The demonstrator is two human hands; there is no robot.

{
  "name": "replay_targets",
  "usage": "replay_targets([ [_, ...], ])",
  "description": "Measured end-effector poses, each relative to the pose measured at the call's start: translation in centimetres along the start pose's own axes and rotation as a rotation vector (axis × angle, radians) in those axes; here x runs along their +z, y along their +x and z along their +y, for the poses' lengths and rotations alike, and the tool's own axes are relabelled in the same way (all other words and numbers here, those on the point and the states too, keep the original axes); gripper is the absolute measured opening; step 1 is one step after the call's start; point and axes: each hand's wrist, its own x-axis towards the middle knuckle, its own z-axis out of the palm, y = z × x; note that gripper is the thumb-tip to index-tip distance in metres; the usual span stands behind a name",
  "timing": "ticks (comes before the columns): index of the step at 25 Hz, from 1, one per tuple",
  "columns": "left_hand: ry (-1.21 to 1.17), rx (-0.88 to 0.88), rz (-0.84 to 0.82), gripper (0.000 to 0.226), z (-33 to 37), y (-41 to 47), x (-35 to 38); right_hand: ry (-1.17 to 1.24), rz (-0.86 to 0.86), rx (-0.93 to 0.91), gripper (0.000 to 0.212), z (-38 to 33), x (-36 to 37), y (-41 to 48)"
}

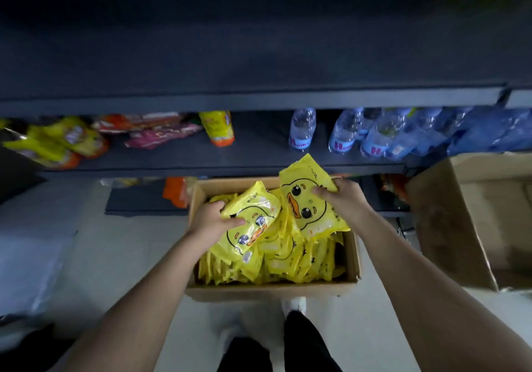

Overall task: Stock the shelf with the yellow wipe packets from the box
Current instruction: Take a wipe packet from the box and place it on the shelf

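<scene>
Yellow wipe packets (273, 265) fill box (270, 289) on pale floor (121, 256) by shelf (253, 99).

Floor (121, 256): pale grey and smooth, left of the left hand (211, 220).
Shelf unit (259, 55): dark blue-grey boards, beyond both hands.
Lower shelf (259, 155): snack bags (57, 141) beyond the left hand, water bottles (374, 132) beyond the right hand (342, 199).
Open carton (460, 213): brown cardboard, right of the right hand.
Light: dim over the shelves, brighter on the floor.
</scene>
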Motion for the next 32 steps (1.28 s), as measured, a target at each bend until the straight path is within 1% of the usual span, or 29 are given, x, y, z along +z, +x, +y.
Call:
replay_targets([
  [2, 0.007, 0.059, 0.045, 0.026, 0.9, -2.4, -4.5, -0.002, 0.011, -0.046, 0.021, -3.7, 0.6, -2.5],
  [3, 0.026, 0.095, 0.074, 0.023, 1.3, -3.8, -6.9, -0.005, 0.003, -0.067, 0.019, -5.7, 1.0, -4.0],
  [5, 0.045, 0.160, 0.156, 0.029, 1.3, -6.7, -11.7, -0.045, -0.003, -0.110, 0.018, -9.7, 1.9, -7.4],
  [8, 0.014, 0.236, 0.215, 0.022, 1.0, -11.0, -18.5, -0.093, 0.042, -0.214, 0.020, -15.3, 3.1, -12.4],
  [10, 0.021, 0.268, 0.266, 0.022, 0.8, -14.4, -22.9, -0.110, 0.077, -0.283, 0.019, -19.0, 4.0, -15.9],
  [14, 0.078, 0.326, 0.362, 0.031, 1.3, -20.0, -30.9, -0.138, 0.146, -0.459, 0.020, -26.0, 5.0, -21.9],
  [18, 0.102, 0.413, 0.415, 0.024, 3.0, -24.2, -37.3, -0.179, 0.185, -0.598, 0.020, -32.1, 5.3, -25.9],
  [22, 0.198, 0.491, 0.492, 0.022, 5.7, -26.5, -43.2, -0.304, 0.181, -0.719, 0.014, -38.3, 5.3, -28.2],
  [25, 0.294, 0.511, 0.532, 0.026, 8.1, -27.1, -46.8, -0.446, 0.220, -0.792, 0.022, -42.8, 5.1, -28.3],
  [28, 0.310, 0.535, 0.563, 0.030, 10.7, -26.2, -50.1, -0.563, 0.242, -0.876, 0.019, -47.1, 4.8, -27.3],
  [30, 0.323, 0.544, 0.585, 0.032, 12.2, -25.1, -51.9, -0.609, 0.264, -0.908, 0.022, -49.3, 4.4, -26.4],
  [32, 0.330, 0.555, 0.600, 0.032, 13.4, -24.0, -53.4, -0.652, 0.285, -0.933, 0.018, -51.3, 4.0, -25.4],
])
